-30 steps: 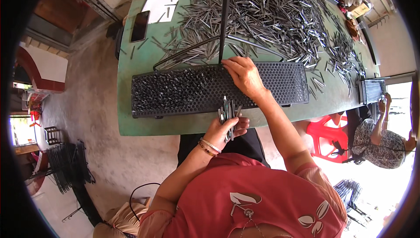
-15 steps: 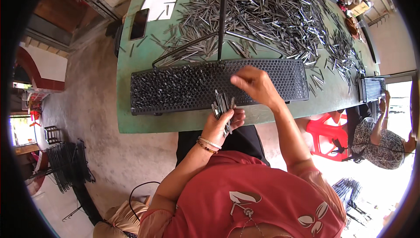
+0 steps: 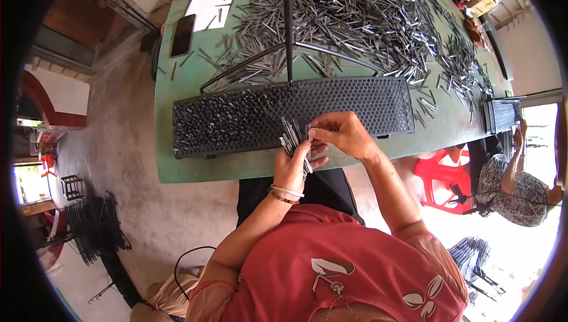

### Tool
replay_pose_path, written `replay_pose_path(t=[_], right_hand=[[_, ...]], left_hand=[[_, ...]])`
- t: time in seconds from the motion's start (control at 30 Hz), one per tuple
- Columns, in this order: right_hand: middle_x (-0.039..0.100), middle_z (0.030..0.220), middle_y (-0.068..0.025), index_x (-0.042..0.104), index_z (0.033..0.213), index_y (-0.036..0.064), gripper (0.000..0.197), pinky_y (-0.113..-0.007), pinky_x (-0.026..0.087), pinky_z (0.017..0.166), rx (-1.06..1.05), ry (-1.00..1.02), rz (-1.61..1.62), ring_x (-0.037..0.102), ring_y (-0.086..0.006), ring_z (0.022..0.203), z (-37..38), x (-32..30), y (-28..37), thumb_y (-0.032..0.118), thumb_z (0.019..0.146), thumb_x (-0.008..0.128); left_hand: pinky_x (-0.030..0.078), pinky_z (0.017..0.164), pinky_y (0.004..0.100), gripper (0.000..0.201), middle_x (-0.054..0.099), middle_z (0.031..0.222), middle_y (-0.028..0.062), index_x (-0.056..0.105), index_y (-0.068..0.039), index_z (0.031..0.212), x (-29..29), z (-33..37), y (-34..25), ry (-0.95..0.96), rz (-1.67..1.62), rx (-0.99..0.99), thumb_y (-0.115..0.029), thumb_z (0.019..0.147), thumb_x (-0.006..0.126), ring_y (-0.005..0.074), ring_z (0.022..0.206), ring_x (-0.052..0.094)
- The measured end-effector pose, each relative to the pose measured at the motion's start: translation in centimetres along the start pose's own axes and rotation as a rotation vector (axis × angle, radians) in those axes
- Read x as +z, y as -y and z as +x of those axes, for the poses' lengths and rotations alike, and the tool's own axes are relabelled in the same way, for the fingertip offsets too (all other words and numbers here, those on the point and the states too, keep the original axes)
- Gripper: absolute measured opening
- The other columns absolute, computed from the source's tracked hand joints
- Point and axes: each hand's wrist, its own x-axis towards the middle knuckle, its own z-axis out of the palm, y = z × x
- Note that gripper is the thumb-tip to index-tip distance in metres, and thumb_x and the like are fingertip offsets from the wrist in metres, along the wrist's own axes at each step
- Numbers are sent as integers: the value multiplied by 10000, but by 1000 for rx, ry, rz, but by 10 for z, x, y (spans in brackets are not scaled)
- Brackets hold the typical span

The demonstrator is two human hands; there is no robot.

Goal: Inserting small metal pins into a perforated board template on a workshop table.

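My left hand (image 3: 290,168) is closed round a bundle of thin dark metal strips (image 3: 291,137), whose ends stick up past the fingers. At the top of that bundle, my right hand (image 3: 348,136) pinches a strip between thumb and fingers; its fingertips partly hide it. Both hands are over the near edge of a long black perforated rack (image 3: 367,100). Many upright strips (image 3: 222,120) fill the holes in its left part, while the holes on the right show bare. A black rod frame (image 3: 289,32) rises from the rack's far side.
A large heap of loose strips (image 3: 349,20) covers the far part of the green table (image 3: 195,172). Paper (image 3: 205,17) and a dark phone (image 3: 183,35) lie at the far left. On the right are a red stool (image 3: 441,174), another person (image 3: 520,195) and a second rack (image 3: 503,116).
My right hand has come down and left from above the rack to the bundle and now pinches there. My left hand still holds the strips, almost in place.
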Motion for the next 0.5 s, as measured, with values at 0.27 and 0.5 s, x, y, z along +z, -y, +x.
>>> replay_pose_path(t=[0.27, 0.5], right_hand=[[664, 766, -71, 647, 922, -55, 213, -234, 491, 601, -6, 31, 21, 603, -85, 688, 2, 2, 4, 133, 827, 680], [657, 790, -74, 639, 957, -61, 200, -233, 514, 608, 7, 61, 106, 623, -108, 676, 0, 3, -3, 105, 848, 664]], left_hand=[[577, 694, 334, 229, 620, 1020, 105, 538, -12, 1126, 1, -1, -4, -10, 53, 29, -126, 929, 511, 217, 892, 645], [581, 674, 320, 224, 619, 1021, 89, 546, -13, 1119, 5, -1, -3, -36, 62, 51, -132, 931, 515, 204, 886, 647]])
